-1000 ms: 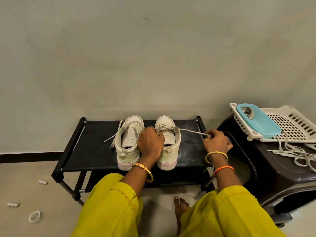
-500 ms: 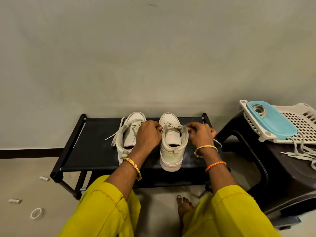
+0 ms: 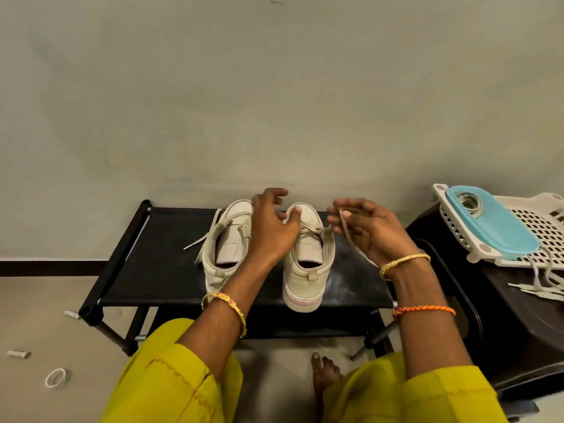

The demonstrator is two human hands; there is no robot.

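Observation:
Two white sneakers stand side by side on a black shoe rack [image 3: 161, 254], heels toward me. The left sneaker [image 3: 227, 251] has loose laces trailing off to its left. My left hand [image 3: 271, 230] hovers between the shoes with relaxed, spread fingers, its thumb near the toe of the right sneaker [image 3: 305, 279]. My right hand [image 3: 372, 233] is raised just right of that shoe. Its thumb and fingers pinch a white shoelace [image 3: 346, 232] that runs from the shoe's top eyelets across the palm.
A dark brown plastic stool [image 3: 503, 315] stands at the right, carrying a white perforated basket [image 3: 543, 227] with a blue lid [image 3: 494, 230] and loose laces [image 3: 543, 285]. A tape roll [image 3: 56, 378] and small scraps [image 3: 18, 354] lie on the floor. My bare foot [image 3: 323, 370] is under the rack.
Both hands have lifted off the right sneaker's lacing and moved up and apart. The right hand has turned palm-up with the lace in it; the left hand's fingers have spread.

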